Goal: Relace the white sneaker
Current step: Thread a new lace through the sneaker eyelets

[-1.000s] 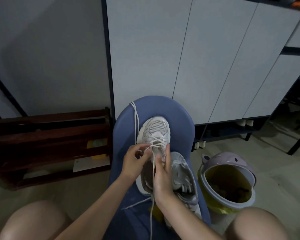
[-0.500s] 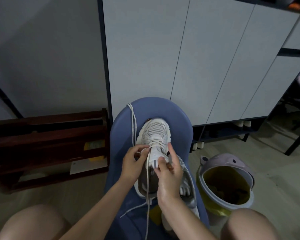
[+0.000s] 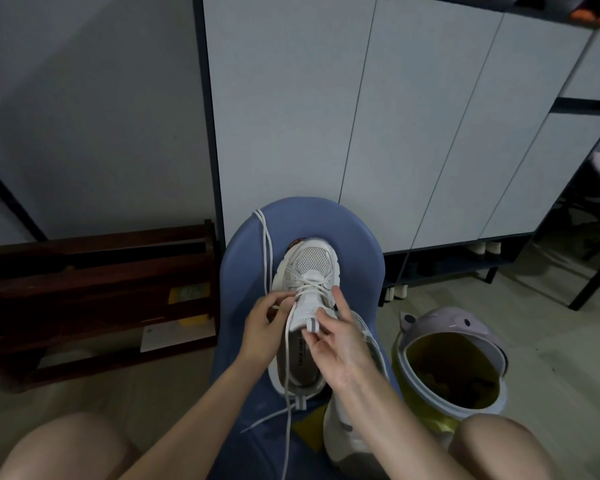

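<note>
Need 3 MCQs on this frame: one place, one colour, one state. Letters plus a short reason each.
1. Where does the laced sneaker rest?
A. on the blue seat
B. in the bin
C. on the wooden rack

2. What colour is the bin's lid?
A. red
B. pale purple
C. black

3. How far is the sneaker laced?
A. fully tied
B. no lace in it
C. only the toe-end rows

Key: 1 A, its sole sits on the seat. 2 B, the lid rim is pale purple. 3 C, the lace crosses only near the toe and its loose end trails down; left hand pinches it, right hand pinches the tongue.
</note>
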